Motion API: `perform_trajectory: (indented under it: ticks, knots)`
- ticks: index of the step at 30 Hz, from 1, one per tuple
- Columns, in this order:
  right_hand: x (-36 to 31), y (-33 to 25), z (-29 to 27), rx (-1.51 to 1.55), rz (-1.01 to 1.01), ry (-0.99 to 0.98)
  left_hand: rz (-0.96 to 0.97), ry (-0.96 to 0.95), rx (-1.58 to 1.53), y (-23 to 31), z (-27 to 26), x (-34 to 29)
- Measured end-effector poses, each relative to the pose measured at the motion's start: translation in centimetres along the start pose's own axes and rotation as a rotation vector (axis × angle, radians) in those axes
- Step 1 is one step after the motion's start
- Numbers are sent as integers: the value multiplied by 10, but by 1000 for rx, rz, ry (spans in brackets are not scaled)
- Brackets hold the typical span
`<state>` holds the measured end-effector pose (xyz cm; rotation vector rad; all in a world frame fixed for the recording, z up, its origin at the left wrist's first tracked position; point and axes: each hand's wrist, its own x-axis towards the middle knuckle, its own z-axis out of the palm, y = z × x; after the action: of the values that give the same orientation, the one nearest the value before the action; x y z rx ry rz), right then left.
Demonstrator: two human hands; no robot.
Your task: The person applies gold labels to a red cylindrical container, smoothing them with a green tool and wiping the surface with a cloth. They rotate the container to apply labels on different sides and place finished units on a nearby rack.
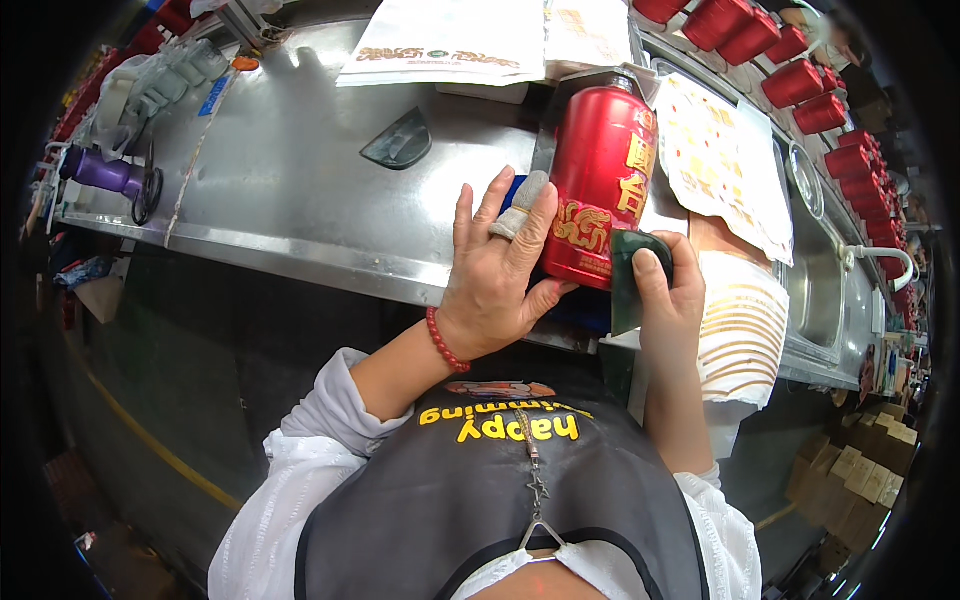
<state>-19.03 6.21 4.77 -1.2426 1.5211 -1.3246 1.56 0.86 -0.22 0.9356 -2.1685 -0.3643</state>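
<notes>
A glossy red bottle (600,150) with gold lettering and a gold ornament near its base lies on its side before me, dark neck pointing away. My left hand (495,270) is at its left side, fingers stretched and apart, with the thumb by the base. One finger wears a grey cloth wrap (520,207). My right hand (672,285) pinches a flat dark green scraper (627,285) between thumb and fingers, its edge against the bottle's lower right. Under the bottle, a blue thing (513,190) shows only in part. A similar dark green scraper (400,142) rests on the metal table.
Printed white sheets (445,40) lie at the back, and gold-patterned decal sheets (725,160) are to the right. A purple heat-gun-like tool (103,172) stands far left on the steel table (300,110). Right are a sink (825,300), a tap (880,255) and several red bottles (795,83).
</notes>
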Motion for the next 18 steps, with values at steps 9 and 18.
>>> perform_trajectory:
  ticks: [9,18]
  knots:
    - [-2,4,-4,42,12,3,43,19,96,8,-15,15]
    - [-7,-5,-8,-663,-605,-21,147,-17,66,6,-8,33]
